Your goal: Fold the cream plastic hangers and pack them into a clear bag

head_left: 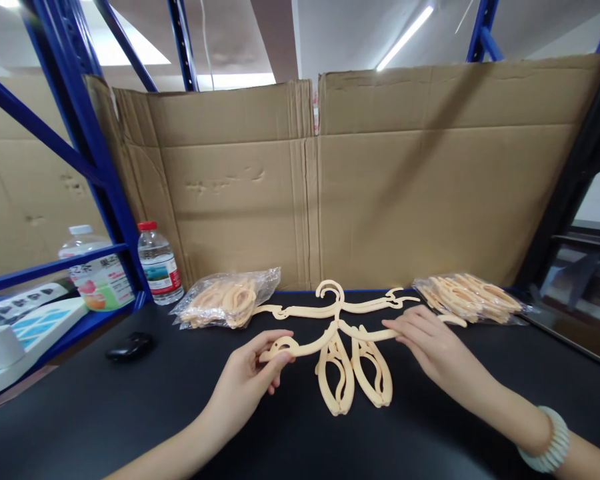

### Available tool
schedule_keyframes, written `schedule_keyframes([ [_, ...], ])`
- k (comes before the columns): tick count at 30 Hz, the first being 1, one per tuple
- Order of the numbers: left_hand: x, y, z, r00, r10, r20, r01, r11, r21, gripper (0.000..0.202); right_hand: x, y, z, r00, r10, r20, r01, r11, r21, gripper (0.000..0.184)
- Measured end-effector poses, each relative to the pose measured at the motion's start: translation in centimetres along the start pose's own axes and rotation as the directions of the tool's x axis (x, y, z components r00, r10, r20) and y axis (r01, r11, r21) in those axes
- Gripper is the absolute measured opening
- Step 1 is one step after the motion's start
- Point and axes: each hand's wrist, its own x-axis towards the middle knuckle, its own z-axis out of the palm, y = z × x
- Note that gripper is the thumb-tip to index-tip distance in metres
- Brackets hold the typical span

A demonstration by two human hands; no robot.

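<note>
My left hand (253,367) pinches the left end of a cream plastic folding hanger (314,347), thumb below and fingers above. My right hand (433,337) has its fingers closed around the same hanger's right arm; the hanger is spread open. Just behind, another unfolded cream hanger (310,311) lies on the black tabletop (190,400), partly overlapped by the held one. Two oval, folded cream hanger-like pieces (336,383) rest below the hanger's middle, between my hands. Whether they touch the held hanger, I cannot tell.
Clear plastic bags of folded cream pieces lie at back left (225,300) and back right (467,297). A red-capped water bottle (159,267), a black mouse-like object (130,347) and a white power strip (30,333) are on the left. Cardboard panels (430,173) wall the back.
</note>
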Motion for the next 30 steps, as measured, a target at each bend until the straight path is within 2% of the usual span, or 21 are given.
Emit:
schedule_keyframes([
  [2, 0.1, -0.1, 0.0, 0.999, 0.016, -0.039, -0.018, 0.999, -0.038, 0.043, 0.1, 0.2, -0.3, 0.999, 0.025, -0.028, -0.029, 0.989, -0.145, 0.019],
  [5, 0.1, -0.2, 0.1, 0.997, 0.034, -0.072, -0.038, 0.997, -0.066, 0.038, 0.0, 0.1, -0.5, 0.993, 0.083, -0.082, -0.105, 0.945, -0.308, 0.022],
  [8, 0.0, 0.1, 0.3, 0.996, 0.040, -0.085, -0.046, 0.996, -0.073, 0.036, -0.3, -0.2, -0.2, 0.984, 0.144, -0.101, -0.172, 0.910, -0.378, 0.028],
  [11, -0.2, 0.4, 0.4, 0.994, 0.036, -0.106, -0.045, 0.996, -0.083, 0.036, -0.5, -0.5, 0.2, 0.983, 0.159, -0.092, -0.182, 0.910, -0.373, 0.029],
  [14, -0.1, 0.6, 0.4, 0.996, 0.029, -0.086, -0.037, 0.995, -0.092, 0.036, -0.3, -0.5, 0.3, 0.981, 0.162, -0.111, -0.185, 0.948, -0.258, 0.025],
  [17, 0.1, 0.4, 0.3, 0.998, 0.029, -0.050, -0.034, 0.994, -0.108, 0.036, 0.0, -0.6, 0.3, 0.983, 0.126, -0.136, -0.130, 0.991, -0.018, 0.024],
  [19, 0.2, 0.2, 0.2, 0.998, 0.030, -0.050, -0.035, 0.993, -0.110, 0.036, 0.0, -0.7, 0.3, 0.982, 0.130, -0.137, -0.113, 0.986, 0.124, 0.027],
  [21, 0.1, 0.1, 0.2, 0.998, 0.027, -0.060, -0.033, 0.993, -0.111, 0.035, 0.0, -0.9, 0.3, 0.969, 0.209, -0.130, -0.171, 0.952, 0.253, 0.024],
  [23, 0.0, 0.2, 0.2, 0.997, 0.022, -0.075, -0.030, 0.993, -0.112, 0.035, 0.1, -1.0, 0.2, 0.941, 0.329, -0.076, -0.269, 0.867, 0.420, 0.022],
  [24, 0.0, 0.2, 0.2, 0.996, 0.019, -0.082, -0.028, 0.993, -0.113, 0.034, 0.2, -1.1, 0.1, 0.923, 0.385, -0.023, -0.319, 0.795, 0.515, 0.023],
  [27, -0.2, 0.6, 0.3, 0.994, 0.008, -0.110, -0.022, 0.991, -0.129, 0.032, 0.7, -1.4, -0.2, 0.864, 0.479, 0.154, -0.424, 0.528, 0.736, 0.024],
  [30, -0.4, 1.0, 0.4, 0.993, -0.027, -0.115, 0.005, 0.982, -0.191, 0.027, 1.1, -1.5, -0.5, 0.803, 0.541, 0.252, -0.460, 0.292, 0.839, 0.027],
])
